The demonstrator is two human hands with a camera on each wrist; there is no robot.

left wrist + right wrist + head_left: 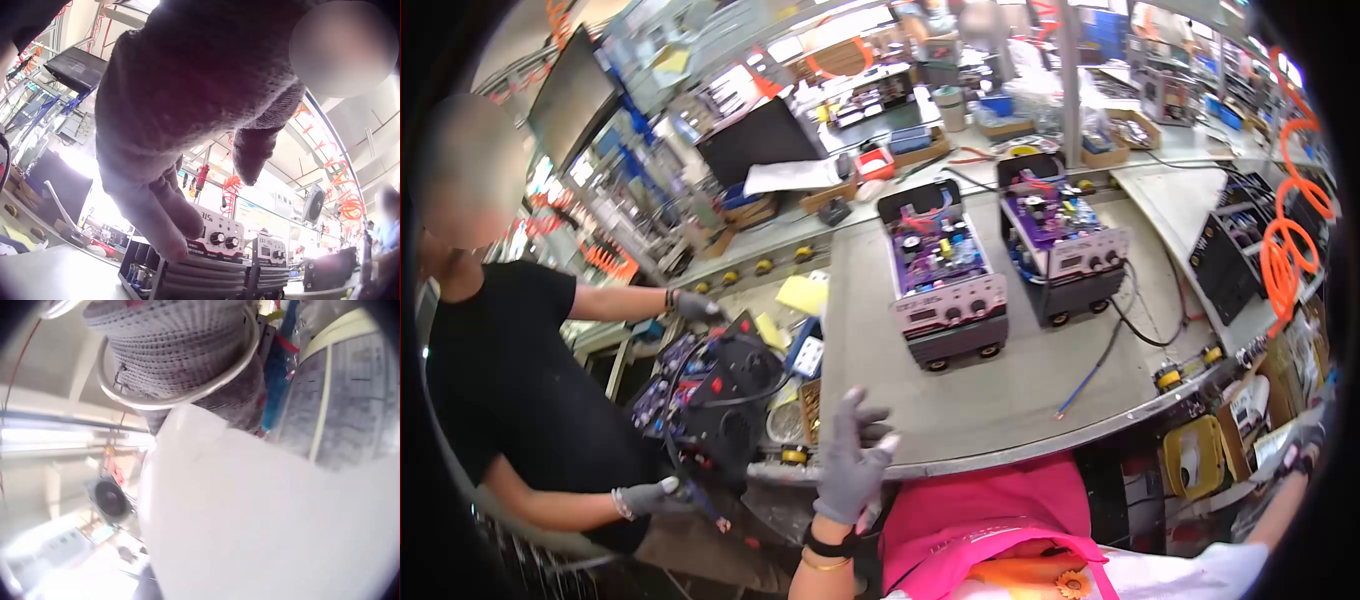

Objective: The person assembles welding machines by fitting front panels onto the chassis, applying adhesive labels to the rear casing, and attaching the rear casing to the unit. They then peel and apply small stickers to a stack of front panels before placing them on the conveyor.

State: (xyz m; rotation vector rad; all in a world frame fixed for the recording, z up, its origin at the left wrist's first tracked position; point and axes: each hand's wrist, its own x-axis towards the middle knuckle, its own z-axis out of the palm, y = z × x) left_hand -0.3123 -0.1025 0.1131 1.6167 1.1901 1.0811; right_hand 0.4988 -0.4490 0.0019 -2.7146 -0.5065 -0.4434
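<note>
Hovering at the workbench [1000, 400] edge, the left hand [853, 462] has straight fingers

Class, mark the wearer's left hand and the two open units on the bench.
left hand [852, 470], head view, back of the glove.
nearer unit [950, 312], head view, knobbed front panel.
farther unit [1092, 252], head view, front panel.

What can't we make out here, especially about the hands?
Right hand: head view, cut by the dark lens edge; grip unreadable.
Right wrist view: blurred white surface covers the fingers.
Left wrist view: left hand fills the frame, hiding most of the table.
Near unit panel labels: head view, too small.
</note>
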